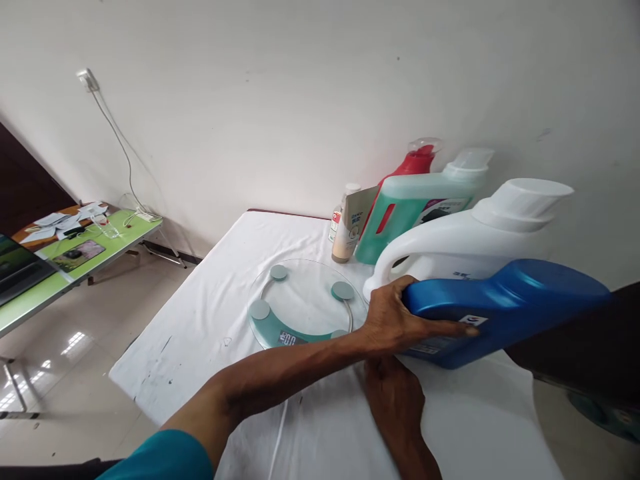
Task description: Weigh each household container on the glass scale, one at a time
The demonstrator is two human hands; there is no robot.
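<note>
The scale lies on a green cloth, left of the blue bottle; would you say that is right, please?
The cloth is white, not green, as the head view shows; the scale does lie on it, left of the blue bottle.

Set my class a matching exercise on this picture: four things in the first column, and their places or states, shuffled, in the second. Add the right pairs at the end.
Column one
1. blue bottle
2. glass scale
3. computer mouse
4. red bottle

Column two
A. lying flat on the white cloth
B. partly hidden behind the green bottle
C. held by the left hand
D. on a patterned pad on the green table

Right pairs: 1-C, 2-A, 3-D, 4-B
</note>
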